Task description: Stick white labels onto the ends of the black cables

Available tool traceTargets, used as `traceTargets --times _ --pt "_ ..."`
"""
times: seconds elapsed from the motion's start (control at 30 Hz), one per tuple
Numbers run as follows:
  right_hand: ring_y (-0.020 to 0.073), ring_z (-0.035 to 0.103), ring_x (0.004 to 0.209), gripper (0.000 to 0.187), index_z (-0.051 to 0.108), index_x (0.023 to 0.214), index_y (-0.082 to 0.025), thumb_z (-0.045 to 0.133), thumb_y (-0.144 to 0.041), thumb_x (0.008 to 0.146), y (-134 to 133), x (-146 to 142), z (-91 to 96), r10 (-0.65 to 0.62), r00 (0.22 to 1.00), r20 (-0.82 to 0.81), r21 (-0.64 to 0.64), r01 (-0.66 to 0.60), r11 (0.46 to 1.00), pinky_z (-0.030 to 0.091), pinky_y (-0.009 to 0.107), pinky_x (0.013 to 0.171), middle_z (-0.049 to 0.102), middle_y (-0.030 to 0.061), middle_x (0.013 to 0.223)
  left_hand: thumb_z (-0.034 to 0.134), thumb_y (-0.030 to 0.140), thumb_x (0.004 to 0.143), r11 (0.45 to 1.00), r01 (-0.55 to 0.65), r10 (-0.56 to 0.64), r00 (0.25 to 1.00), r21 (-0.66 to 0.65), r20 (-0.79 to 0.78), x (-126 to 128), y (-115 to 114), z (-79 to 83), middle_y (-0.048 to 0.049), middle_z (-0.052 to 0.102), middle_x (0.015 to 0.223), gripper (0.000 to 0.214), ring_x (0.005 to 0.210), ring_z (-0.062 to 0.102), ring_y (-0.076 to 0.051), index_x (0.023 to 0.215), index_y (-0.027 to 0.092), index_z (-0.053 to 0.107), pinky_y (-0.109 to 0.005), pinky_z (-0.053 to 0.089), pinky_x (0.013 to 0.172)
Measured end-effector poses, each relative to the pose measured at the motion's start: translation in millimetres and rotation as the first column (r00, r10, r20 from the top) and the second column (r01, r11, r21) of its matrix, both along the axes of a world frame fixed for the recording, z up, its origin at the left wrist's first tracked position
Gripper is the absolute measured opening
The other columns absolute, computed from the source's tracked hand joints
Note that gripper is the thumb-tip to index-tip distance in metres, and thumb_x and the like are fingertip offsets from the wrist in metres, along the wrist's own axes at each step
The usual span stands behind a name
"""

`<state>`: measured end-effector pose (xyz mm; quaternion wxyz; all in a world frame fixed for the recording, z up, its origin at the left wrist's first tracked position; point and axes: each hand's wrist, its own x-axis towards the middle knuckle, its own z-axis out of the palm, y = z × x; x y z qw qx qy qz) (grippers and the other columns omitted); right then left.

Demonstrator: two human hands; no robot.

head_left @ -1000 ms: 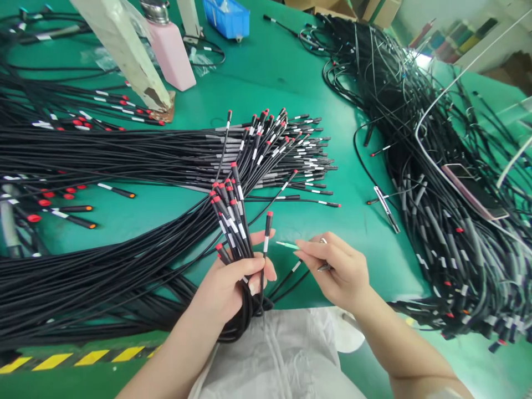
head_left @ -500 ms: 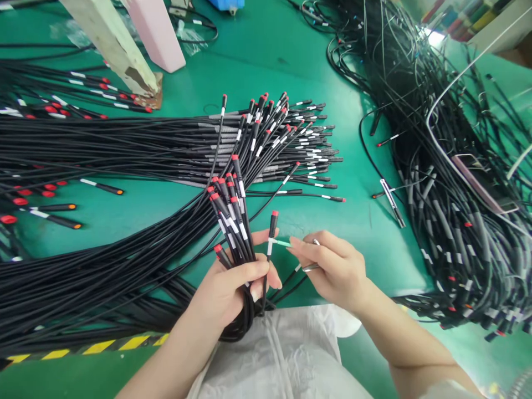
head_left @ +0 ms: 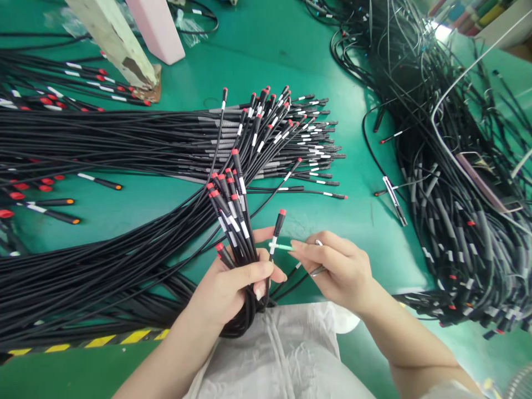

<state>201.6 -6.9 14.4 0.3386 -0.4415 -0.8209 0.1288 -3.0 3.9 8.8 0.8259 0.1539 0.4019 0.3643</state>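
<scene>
My left hand (head_left: 236,282) is closed around a bunch of black cables (head_left: 239,213) with red-capped connectors and white labels. One single cable (head_left: 277,227) stands apart at its fingers, its red cap pointing up. From the right, my right hand (head_left: 336,266) pinches a thin green swab (head_left: 284,247) whose white tip meets that cable's white label. Curved metal pieces (head_left: 318,271) show between the right fingers; what they belong to is mostly hidden. Behind the hands, more red-capped cables (head_left: 257,119) lie across a long row of black cables (head_left: 124,138).
The green table (head_left: 349,210) carries a large tangle of black cables (head_left: 449,221) at right, with a phone-like pink-edged object (head_left: 482,177) on it. A pen-like object (head_left: 394,200) lies beside. A worn post (head_left: 120,44) and a pink block (head_left: 160,33) stand at back left.
The single cable's capped end has tilted and shifted slightly right. The swab has moved down a little, its tip still at the label. The whole view has shifted slightly.
</scene>
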Motion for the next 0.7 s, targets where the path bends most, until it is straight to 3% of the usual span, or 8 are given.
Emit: traceTargets --times 0.3,0.4,0.7 --pt "0.0137 0.066 0.065 0.028 0.064 0.112 -0.024 0.056 -0.006 0.093 -1.8 -1.8 1.8 0.008 0.999 -0.041 -0.039 -0.010 0.999 0.055 0.024 0.054 0.061 -0.0012 0.072 0.086 0.014 0.067 1.000 -0.010 0.010 1.000 0.027 0.027 0.9 -1.4 -2.6 0.0053 0.061 0.056 0.046 0.049 0.059 -0.011 0.112 0.016 0.077 -0.026 0.052 0.057" --pt "0.0134 0.065 0.065 0.028 0.065 0.110 -0.025 0.057 -0.004 0.092 -2.8 -2.3 1.3 -0.051 0.995 -0.082 -0.049 0.047 0.998 0.056 0.023 0.055 0.060 -0.0008 0.073 0.087 0.013 0.067 0.999 -0.018 0.016 0.998 0.037 0.053 1.6 -0.1 -1.4 0.0055 0.060 0.055 0.044 0.051 0.058 -0.010 0.110 0.017 0.078 -0.026 0.053 0.059" --pt "0.0132 0.064 0.065 0.028 0.064 0.112 -0.024 0.060 -0.005 0.092 -5.3 -8.3 -1.9 -0.050 0.990 -0.129 -0.026 0.047 0.999 0.056 0.024 0.055 0.060 -0.0014 0.072 0.088 0.014 0.071 0.999 -0.006 -0.002 0.988 0.050 0.152 -2.5 0.5 -6.0 0.0022 0.064 0.056 0.035 0.050 0.058 -0.009 0.103 0.025 0.083 -0.022 0.047 0.054"
